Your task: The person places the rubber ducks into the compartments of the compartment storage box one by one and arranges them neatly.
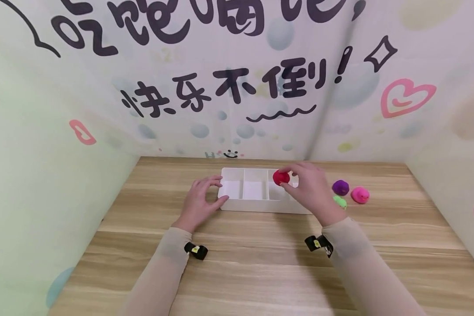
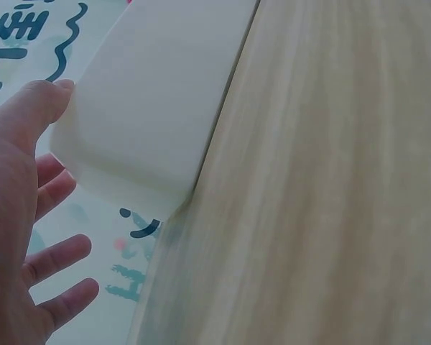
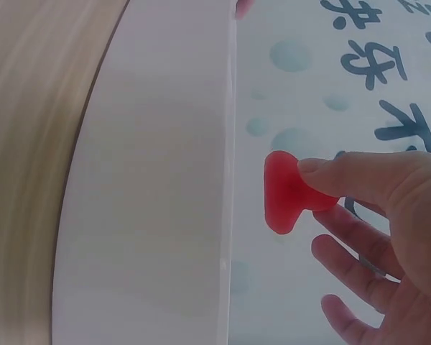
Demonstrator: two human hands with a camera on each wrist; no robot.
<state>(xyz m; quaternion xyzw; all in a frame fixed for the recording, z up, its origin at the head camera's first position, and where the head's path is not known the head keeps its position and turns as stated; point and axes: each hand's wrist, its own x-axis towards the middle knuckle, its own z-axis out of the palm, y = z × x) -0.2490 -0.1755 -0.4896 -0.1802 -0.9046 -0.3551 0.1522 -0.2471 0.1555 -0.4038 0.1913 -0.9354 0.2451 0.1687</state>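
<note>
A long white divided box (image 1: pixel 256 205) stands on the table. My left hand (image 1: pixel 200 199) holds its left end, with the thumb at the front corner and fingers at the left wall. In the left wrist view, the outer fingers of that hand (image 2: pixel 29 215) are spread away from the box (image 2: pixel 151 100). My right hand (image 1: pixel 309 186) pinches a small red toy duck (image 1: pixel 281 177) between thumb and fingers, above the third compartment from the left. The right wrist view shows the red duck (image 3: pixel 284 192) raised above the box rim. My right hand hides the box's right end.
Right of the box lie a purple toy duck (image 1: pixel 341 188), a pink toy duck (image 1: pixel 360 195) and a green toy duck (image 1: pixel 340 202), partly hidden by my right wrist. Printed wall sheets (image 1: pixel 181 140) border the wooden table (image 1: pixel 245 263) at the back and sides.
</note>
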